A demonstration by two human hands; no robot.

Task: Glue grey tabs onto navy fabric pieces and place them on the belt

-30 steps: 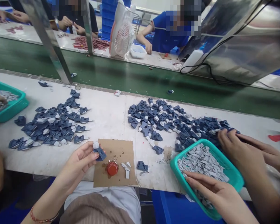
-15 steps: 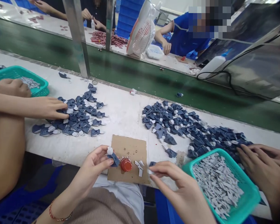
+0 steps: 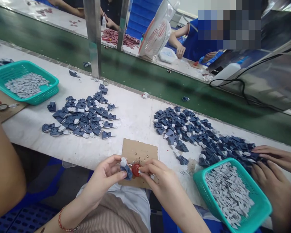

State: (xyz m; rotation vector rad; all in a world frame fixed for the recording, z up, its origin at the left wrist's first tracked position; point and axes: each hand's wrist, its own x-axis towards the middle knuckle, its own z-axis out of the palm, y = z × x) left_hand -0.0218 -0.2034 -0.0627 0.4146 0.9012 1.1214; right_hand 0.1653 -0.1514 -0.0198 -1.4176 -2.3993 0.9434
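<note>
My left hand (image 3: 108,174) grips a navy-blue plastic part (image 3: 126,171) with a whitish piece at its upper end. Close by, my right hand (image 3: 157,173) pinches a small light-grey piece (image 3: 139,171), mostly hidden by the fingertips. Those fingertips are at the edge of a red cap (image 3: 136,168), which holds something I cannot make out. Under the cap lies a brown cardboard sheet (image 3: 128,147), with several tiny metal bits (image 3: 147,156) scattered on it.
Navy parts form a left pile (image 3: 82,116) and a right pile (image 3: 189,126). A green basket of grey pieces (image 3: 200,179) stands right, beside a co-worker's hands (image 3: 274,174); another green basket (image 3: 45,97) is at left. A metal post (image 3: 93,42) rises behind.
My right hand has moved left, from beside the cardboard to the red cap. My left hand still holds the navy part. The left co-worker's hand has left the pile; the view has shifted.
</note>
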